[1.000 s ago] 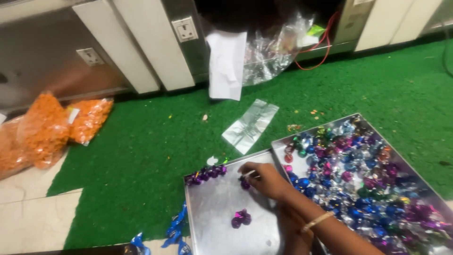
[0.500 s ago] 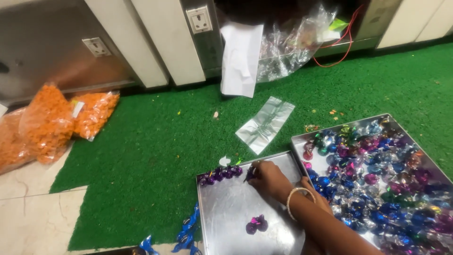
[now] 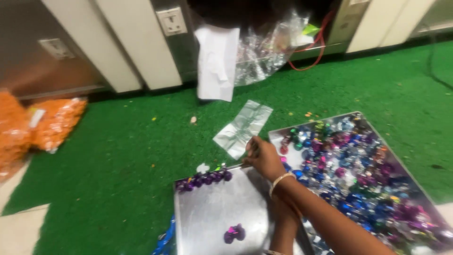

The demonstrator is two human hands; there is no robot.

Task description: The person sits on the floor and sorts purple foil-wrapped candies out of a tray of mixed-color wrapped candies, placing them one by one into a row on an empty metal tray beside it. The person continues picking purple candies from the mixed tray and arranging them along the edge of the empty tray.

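Setting: green turf floor [image 3: 118, 156], seen from above, with two shallow metal trays side by side.
Right hand [image 3: 264, 158]: reaches across to the far edge of the left tray [image 3: 212, 212], fingers curled together as if pinching a small piece; motion blur hides whether anything is held.
Left hand: only a forearm shows low in the frame; the hand itself cannot be made out.
Purple pieces [image 3: 204, 179]: lined along the left tray's far rim, grouped by colour, just left of the hand.
Stray pair [image 3: 234, 233]: two more purple pieces, alone nearer the person.
Right tray [image 3: 358, 174]: heaped with mixed shiny foil-wrapped pieces, close for picking.
Nearby: clear plastic bag [image 3: 243, 127]; orange packets [image 3: 52, 123] far left.
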